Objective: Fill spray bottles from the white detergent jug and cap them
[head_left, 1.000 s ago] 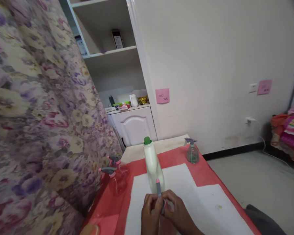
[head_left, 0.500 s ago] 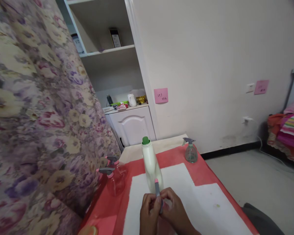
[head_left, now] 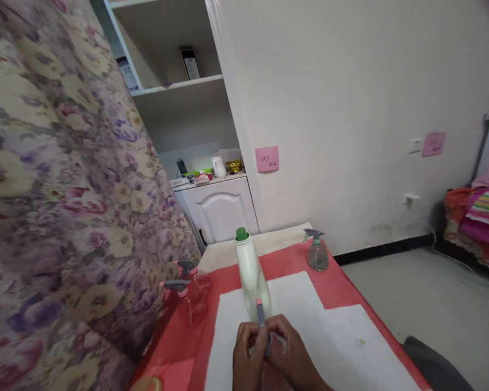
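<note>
My left hand (head_left: 248, 355) and my right hand (head_left: 290, 353) meet at the bottom centre, both closed around a spray head (head_left: 261, 318) with a grey trigger and a pink tip that sticks up between them. Right behind it stands a white bottle with a green cap (head_left: 250, 274). Everything rests on a white cloth (head_left: 342, 336) over a red table cover (head_left: 287, 260). What lies under my palms is hidden.
Two pink spray bottles (head_left: 191, 296) stand at the table's left edge against a floral curtain (head_left: 61, 190). A clear green-tinted spray bottle (head_left: 317, 251) stands at the far right corner. A white cabinet with shelves (head_left: 218, 209) is behind; bedding (head_left: 478, 217) lies far right.
The view has shifted slightly. My hands have stayed closed on the spray head with barely any movement.
</note>
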`<state>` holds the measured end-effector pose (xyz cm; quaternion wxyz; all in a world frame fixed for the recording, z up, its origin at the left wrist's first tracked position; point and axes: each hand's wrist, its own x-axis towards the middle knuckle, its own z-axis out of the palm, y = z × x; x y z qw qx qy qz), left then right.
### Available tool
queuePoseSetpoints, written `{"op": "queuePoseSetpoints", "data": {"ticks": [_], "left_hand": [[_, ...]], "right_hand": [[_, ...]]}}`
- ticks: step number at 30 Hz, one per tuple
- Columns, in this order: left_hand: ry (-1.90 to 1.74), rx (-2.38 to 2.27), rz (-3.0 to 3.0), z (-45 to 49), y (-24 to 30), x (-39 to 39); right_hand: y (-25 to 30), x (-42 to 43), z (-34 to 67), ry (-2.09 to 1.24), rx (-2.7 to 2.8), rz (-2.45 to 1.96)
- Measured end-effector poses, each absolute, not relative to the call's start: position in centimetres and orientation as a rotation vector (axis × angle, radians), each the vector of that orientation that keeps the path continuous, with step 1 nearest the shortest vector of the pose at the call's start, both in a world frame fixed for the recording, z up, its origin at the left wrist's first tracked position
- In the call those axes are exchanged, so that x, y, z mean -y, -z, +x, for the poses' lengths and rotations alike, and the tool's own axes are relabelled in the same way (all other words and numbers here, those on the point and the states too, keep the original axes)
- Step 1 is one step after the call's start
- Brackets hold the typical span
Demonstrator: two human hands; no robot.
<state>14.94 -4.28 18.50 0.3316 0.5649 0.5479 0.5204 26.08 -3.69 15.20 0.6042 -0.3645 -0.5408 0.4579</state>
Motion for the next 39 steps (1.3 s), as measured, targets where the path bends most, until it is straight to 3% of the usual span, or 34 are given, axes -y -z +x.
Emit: {"op": "queuePoseSetpoints", "data": {"ticks": [9, 24, 39], "left_hand": [[-1.335, -1.410, 1.449, 15.0, -18.7, 4.4], [-1.325, -1.272, 1.323, 14.8, -18.8, 6.3], [-1.231, -1.186, 1.437, 13.4, -17.6, 5.4]], "right_hand": [[-14.9, 3.6, 26.1, -1.118, 1.241, -0.810], [-8.5, 4.7, 25.9, -1.115, 1.245, -0.847], [-7.2, 4.6, 25.0, -1.112, 1.211, -0.720]]}}
